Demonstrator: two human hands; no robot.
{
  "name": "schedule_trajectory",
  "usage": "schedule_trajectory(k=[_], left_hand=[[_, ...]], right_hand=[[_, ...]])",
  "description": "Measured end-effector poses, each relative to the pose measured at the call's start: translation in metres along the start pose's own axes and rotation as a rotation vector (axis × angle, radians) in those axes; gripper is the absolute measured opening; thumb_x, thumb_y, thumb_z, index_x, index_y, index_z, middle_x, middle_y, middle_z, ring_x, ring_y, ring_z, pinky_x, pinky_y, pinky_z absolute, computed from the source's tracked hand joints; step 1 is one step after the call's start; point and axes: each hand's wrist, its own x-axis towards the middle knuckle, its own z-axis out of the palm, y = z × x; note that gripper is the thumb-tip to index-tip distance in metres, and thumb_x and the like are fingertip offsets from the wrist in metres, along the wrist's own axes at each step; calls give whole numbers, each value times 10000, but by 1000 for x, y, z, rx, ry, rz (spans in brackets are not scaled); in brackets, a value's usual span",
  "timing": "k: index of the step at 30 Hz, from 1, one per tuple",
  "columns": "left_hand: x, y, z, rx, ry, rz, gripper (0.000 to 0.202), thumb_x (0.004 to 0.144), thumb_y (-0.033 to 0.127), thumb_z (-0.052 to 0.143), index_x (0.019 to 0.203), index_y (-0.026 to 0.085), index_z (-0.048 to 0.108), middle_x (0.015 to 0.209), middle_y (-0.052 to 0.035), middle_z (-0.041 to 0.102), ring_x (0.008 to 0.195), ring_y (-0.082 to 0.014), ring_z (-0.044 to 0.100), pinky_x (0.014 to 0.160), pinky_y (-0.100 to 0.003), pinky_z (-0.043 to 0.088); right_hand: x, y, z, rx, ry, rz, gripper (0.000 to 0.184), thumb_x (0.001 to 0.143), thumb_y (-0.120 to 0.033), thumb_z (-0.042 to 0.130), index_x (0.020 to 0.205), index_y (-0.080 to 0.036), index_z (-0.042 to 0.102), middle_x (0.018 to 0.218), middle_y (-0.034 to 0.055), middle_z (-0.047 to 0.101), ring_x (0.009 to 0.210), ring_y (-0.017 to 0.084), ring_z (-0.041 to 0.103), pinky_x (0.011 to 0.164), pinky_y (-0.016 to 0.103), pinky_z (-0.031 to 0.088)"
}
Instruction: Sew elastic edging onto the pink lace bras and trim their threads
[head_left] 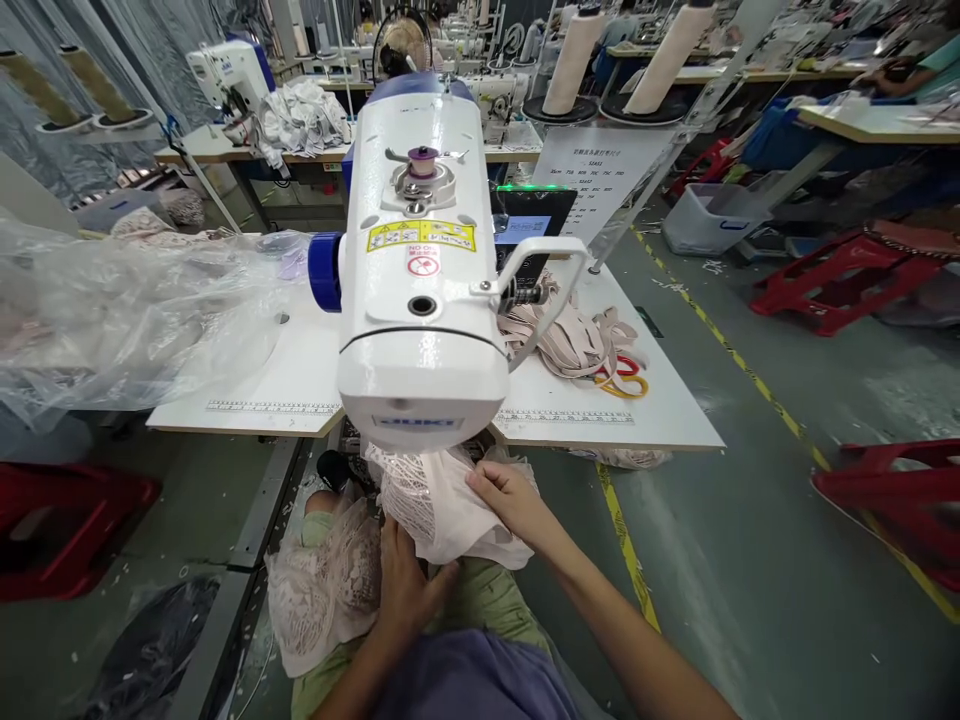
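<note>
Pale lace piece (450, 505), openwork left, smooth right, loosely creased, top hidden by sewing machine (424, 385)

Light: falling bright and cool, seemingly from overhead | Glare: sewing machine head (424, 385) gleaming, plastic sheet (150, 310) catching highlights | Shadow: dimming the floor (45, 650) at lower left | Detail: lace fabric (411, 495) showing its mesh legibly | Blur: distant machines (502, 95) softening | Edges: wide lens stretching the red stools (900, 490)

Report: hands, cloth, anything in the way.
Right hand on cloth, left hand at its lower-left edge, grips unclear. Cloth part lace, part plain. Machine head hides cloth's far end.
</note>
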Motion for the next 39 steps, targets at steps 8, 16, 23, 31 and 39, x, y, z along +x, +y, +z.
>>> schedule_trajectory(k=[8, 16, 23, 31, 39], left_hand=[[13, -40, -36, -30, 133, -20, 760, 806, 46, 446, 1525, 232, 290, 1540, -171, 388, 1442, -336, 363, 1117, -551, 420], [39, -12, -90, 210, 320, 144, 589, 876, -4, 400, 1381, 260, 550, 1549, -129, 421, 1500, -321, 254, 1193, -603, 241], [21, -7, -49, 113, -79, 92, 519, 910, 246, 524, 1424, 192, 474, 1560, -170, 359, 1447, -300, 343, 1160, -492, 347], [-81, -125, -121, 359, -14, -862, 428, 956, 409, 374, 979, 64, 626, 903, -207, 684, 894, -321, 660, 780, -394, 491], [-109, -55, -140, 359, -164, -777, 499, 993, 489, 265, 737, 184, 566, 694, -99, 644, 709, -258, 640, 653, -304, 390]], right_hand=[[-6, 4, -1, -38, 3, -43, 518, 862, -679, 529, 696, -189, 511, 655, -24, 463, 608, 130, 424, 563, 249, 332], [-49, 42, -95, -547, 279, 132, 456, 884, -594, 450, 635, -214, 488, 600, 2, 484, 598, 184, 480, 555, 286, 325], [-72, 112, -145, -1093, 291, 362, 372, 850, -523, 471, 907, -195, 637, 910, 166, 695, 798, 328, 648, 684, 425, 476], [-33, 81, 28, -521, -36, -153, 332, 960, -483, 485, 1072, -210, 636, 1084, 135, 677, 994, 274, 639, 865, 409, 519], [-15, 76, 177, -499, -721, -322, 787, 743, -557, 774, 1362, -132, 538, 1399, 199, 550, 1291, 333, 504, 1076, 418, 399]])
